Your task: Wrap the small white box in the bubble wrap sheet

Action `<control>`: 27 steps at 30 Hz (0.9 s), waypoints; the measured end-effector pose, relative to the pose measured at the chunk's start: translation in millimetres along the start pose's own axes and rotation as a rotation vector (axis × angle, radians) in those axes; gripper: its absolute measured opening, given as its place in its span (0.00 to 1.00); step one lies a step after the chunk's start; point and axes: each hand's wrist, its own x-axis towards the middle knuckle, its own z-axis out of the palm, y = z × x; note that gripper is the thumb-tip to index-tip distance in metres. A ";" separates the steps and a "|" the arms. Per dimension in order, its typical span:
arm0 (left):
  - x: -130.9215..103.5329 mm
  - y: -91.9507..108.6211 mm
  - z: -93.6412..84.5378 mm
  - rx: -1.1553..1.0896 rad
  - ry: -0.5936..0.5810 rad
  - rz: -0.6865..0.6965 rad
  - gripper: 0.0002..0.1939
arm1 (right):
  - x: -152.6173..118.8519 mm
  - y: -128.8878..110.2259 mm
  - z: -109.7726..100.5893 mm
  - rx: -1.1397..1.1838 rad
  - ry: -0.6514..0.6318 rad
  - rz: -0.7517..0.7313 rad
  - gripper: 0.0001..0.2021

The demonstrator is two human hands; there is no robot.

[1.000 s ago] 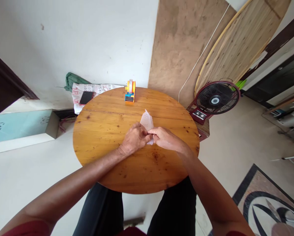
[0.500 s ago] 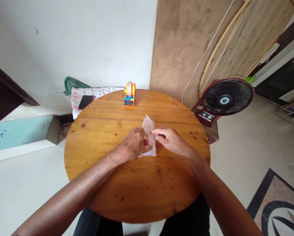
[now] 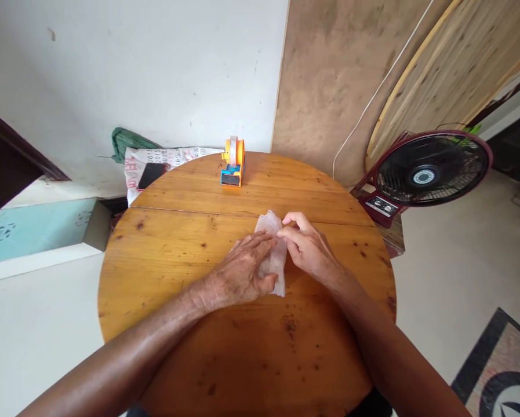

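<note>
A flattened, whitish translucent piece of bubble wrap [image 3: 279, 263] lies lengthwise in the middle of a round wooden table [image 3: 190, 231]. My left hand [image 3: 244, 266] rests over its left side, fingers stretched out and thumb apart near the lower end. On the opposite edge, my right hand [image 3: 305, 243] has its fingertips pinched at the wrap, with the index finger bent above. Whether something lies inside the wrap cannot be made out, since my left hand covers part of it.
An orange and blue tape dispenser [image 3: 233, 165] stands at the table's far edge. Behind the left rim are a dark phone [image 3: 152, 175] and a printed white sack [image 3: 131, 168]. A dark red fan [image 3: 431, 171] stands to the right, and a wall rises behind.
My left hand has gone from curled fingers to lying flat across the wrap. My right index finger has lifted and bent. The view has moved slightly closer to the table.
</note>
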 end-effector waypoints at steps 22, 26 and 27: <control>11.3 4.7 -6.7 -0.033 -0.233 -0.188 0.49 | 1.5 11.4 18.1 0.126 0.208 0.038 0.13; 8.5 6.3 -7.1 0.018 -0.201 -0.160 0.49 | 2.1 11.2 18.4 0.093 0.156 0.033 0.09; 8.2 6.2 -6.9 0.017 -0.203 -0.155 0.49 | 2.6 11.1 18.6 0.077 0.134 0.034 0.08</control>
